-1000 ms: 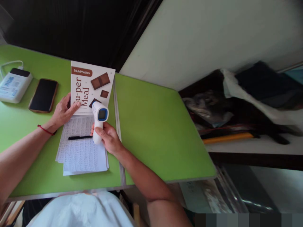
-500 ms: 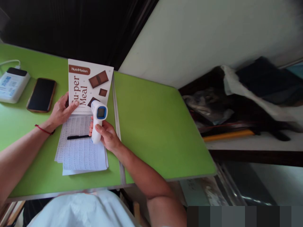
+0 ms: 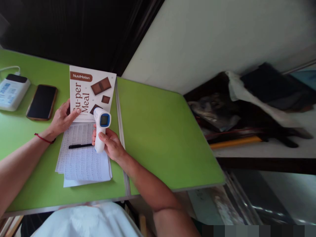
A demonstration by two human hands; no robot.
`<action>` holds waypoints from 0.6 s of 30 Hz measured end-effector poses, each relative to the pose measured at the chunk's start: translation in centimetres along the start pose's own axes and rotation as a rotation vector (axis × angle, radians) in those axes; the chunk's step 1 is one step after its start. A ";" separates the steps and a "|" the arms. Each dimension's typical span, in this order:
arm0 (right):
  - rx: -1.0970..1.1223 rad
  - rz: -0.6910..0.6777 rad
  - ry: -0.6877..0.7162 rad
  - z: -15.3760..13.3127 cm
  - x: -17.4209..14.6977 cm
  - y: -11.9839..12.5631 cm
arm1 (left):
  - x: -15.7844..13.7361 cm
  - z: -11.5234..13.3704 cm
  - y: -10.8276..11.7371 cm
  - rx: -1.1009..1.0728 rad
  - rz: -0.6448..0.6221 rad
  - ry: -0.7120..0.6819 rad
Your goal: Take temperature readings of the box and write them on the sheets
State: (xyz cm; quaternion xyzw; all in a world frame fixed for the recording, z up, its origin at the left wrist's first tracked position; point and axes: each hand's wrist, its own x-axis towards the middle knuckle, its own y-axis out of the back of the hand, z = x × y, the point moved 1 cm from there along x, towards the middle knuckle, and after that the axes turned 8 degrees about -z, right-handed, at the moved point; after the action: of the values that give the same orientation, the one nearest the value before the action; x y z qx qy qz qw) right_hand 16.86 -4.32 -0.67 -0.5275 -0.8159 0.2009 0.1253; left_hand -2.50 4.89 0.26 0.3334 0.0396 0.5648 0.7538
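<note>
My left hand (image 3: 63, 117) grips the lower left edge of a white box (image 3: 98, 70) printed with chocolate pieces and "Su-per Meal", thumb on its front. My right hand (image 3: 111, 143) is wrapped round the handle of a white and blue infrared thermometer (image 3: 99, 140); its small screen faces me. The thermometer's head overlaps the box's lower edge, and I cannot tell whether they touch. Beneath lie sheets of handwritten paper (image 3: 86, 168). A black pen (image 3: 80, 145) rests on the sheets, its right end hidden behind the right hand and thermometer.
On the left of the green table (image 3: 160, 138) lie a phone (image 3: 42, 102) and a white power bank (image 3: 13, 92) with a cable. A metal seam (image 3: 122, 135) crosses the tabletop. Beyond its right edge, a shelf (image 3: 237, 150) holds plastic bags and dark cloth.
The whole view has shifted slightly, so everything sits a little lower and further left. Both hands keep their hold on the box and thermometer.
</note>
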 end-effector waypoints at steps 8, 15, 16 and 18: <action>0.029 0.010 -0.003 0.0 0.1 0.0 | -0.1 0.0 0.1 -0.034 -0.010 -0.010; 0.026 0.004 0.001 -0.1 0.0 0.0 | 0.0 0.0 0.2 -0.012 -0.017 0.002; 0.028 0.004 0.001 -0.1 0.0 0.0 | 0.0 0.0 0.2 -0.013 -0.019 0.004; 0.029 0.005 -0.001 0.0 0.1 0.0 | 0.0 0.0 0.2 -0.013 -0.019 0.010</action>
State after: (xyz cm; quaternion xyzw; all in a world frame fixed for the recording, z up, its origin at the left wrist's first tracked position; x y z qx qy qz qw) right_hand 16.84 -4.27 -0.64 -0.5276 -0.8116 0.2132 0.1322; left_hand -2.67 4.92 0.32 0.3253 0.0428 0.5595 0.7611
